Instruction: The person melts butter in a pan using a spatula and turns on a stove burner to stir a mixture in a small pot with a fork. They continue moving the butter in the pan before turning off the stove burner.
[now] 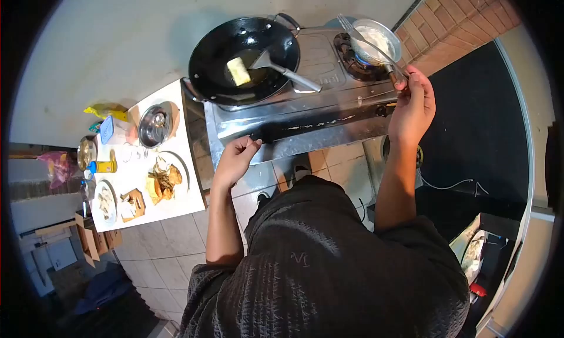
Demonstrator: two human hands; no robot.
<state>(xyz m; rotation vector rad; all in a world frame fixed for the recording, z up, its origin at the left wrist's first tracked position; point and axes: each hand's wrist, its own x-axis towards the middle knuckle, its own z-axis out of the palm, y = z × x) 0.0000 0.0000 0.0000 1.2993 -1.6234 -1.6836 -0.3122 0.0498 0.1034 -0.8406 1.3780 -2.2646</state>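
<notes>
My right hand is closed around the handle of a metal fork, its tines pointing up and left over a small pan with white, creamy contents. That pan sits on the lit right burner. Lower down, my left hand hovers by the stove's front edge, fingers curled in, with nothing visible in them. In the large black wok on the left side of the stove lies a pale yellow block. Beside the block rests a metal spatula, its handle over the wok's rim.
The gas stove stands against the wall. To the left, a white table carries a metal bowl, a plate of browned food, a yellow bottle and a lidded plastic tub. A cardboard box is below.
</notes>
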